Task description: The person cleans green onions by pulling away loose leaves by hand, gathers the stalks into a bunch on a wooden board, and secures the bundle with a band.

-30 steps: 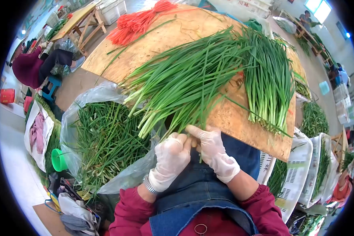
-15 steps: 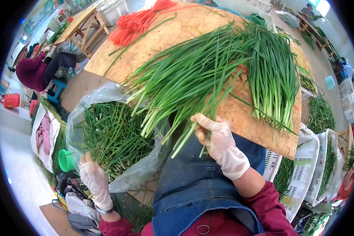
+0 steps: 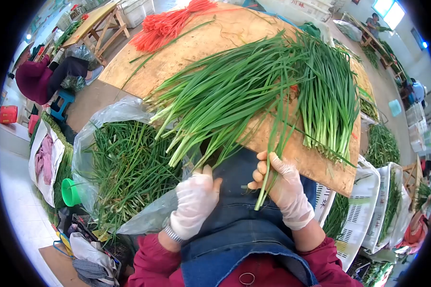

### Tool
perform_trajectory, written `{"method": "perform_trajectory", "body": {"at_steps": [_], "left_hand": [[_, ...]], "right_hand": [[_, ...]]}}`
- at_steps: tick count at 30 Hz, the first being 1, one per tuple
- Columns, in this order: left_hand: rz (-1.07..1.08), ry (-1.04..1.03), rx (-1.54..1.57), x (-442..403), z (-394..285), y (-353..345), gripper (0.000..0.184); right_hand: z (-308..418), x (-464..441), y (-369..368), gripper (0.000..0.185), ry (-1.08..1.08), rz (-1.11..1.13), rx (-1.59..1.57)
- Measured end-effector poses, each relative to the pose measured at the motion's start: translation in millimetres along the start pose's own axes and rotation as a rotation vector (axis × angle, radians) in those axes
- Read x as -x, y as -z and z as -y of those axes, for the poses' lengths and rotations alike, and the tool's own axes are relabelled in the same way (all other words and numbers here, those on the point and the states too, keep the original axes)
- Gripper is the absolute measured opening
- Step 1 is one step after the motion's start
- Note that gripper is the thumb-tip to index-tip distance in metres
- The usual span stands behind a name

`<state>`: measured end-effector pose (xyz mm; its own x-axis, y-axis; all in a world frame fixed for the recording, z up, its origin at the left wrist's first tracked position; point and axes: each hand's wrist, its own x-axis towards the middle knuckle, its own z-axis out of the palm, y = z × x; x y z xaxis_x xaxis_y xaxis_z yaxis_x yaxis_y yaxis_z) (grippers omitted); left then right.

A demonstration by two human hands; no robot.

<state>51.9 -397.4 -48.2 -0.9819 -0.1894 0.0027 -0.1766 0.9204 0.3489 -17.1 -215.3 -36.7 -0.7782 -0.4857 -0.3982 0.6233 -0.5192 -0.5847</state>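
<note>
Long garlic chives [image 3: 225,95] lie in a loose heap along the near side of the wooden board, their pale stalk ends hanging over its edge. A second, neater bunch of garlic chives [image 3: 325,100] rests to the right. My right hand [image 3: 285,189], in a thin whitish glove, is closed around a few stalks, their cut ends pointing down over my apron. My left hand [image 3: 196,201], gloved too, has its fingertips at the lowest stalk ends of the heap; the thumb stands apart from the fingers. Red ties [image 3: 170,28] are piled at the board's far left.
A clear plastic bag [image 3: 148,217] full of green leaf scraps stands open at left, beside a green cup [image 3: 71,193]. White crates [image 3: 361,210] with chives line the right. A seated person [image 3: 33,79] works at far left; other people are at far right.
My left hand has moved from beside the bag up and right to the heap's stalk ends. My right hand has come down and right, drawing its few stalks away from the heap.
</note>
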Motion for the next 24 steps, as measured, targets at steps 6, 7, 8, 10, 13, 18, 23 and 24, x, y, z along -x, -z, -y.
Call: {"method": "perform_trajectory", "body": {"at_steps": [6,7,8,10,13,18,23,24], "left_hand": [[0.132,0.11,0.73,4.6,8.5,-16.3,0.013],[0.172,0.163,0.818,7.2,4.4,-10.1,0.011],[0.209,0.216,0.905,9.2,0.7,-4.6,0.009],[0.201,0.166,0.956,10.7,-3.0,-1.6,0.007],[0.098,0.044,0.923,9.1,-8.4,-3.5,0.006],[-0.17,-0.262,0.589,0.1,-8.7,-4.4,0.006],[-0.407,-0.484,0.418,-73.6,-38.9,12.9,0.004],[-0.347,-0.529,0.342,-86.4,-54.7,12.0,0.002]], "right_hand": [[-19.9,-7.4,-23.0,0.023,-0.133,-0.283,0.243],[-24.0,-9.5,-24.6,0.022,-0.141,-0.26,0.273],[-27.0,-11.5,-25.8,0.021,-0.149,-0.235,0.302],[-26.7,-12.0,-31.7,0.016,-0.14,-0.214,0.297],[-23.1,-11.5,-38.0,0.014,-0.072,-0.229,0.306],[-13.8,-5.4,-47.9,0.012,-0.034,-0.279,0.276],[18.7,20.1,-48.4,0.013,0.067,-0.289,0.421],[25.0,25.4,-51.6,0.013,0.064,-0.289,0.422]]}}
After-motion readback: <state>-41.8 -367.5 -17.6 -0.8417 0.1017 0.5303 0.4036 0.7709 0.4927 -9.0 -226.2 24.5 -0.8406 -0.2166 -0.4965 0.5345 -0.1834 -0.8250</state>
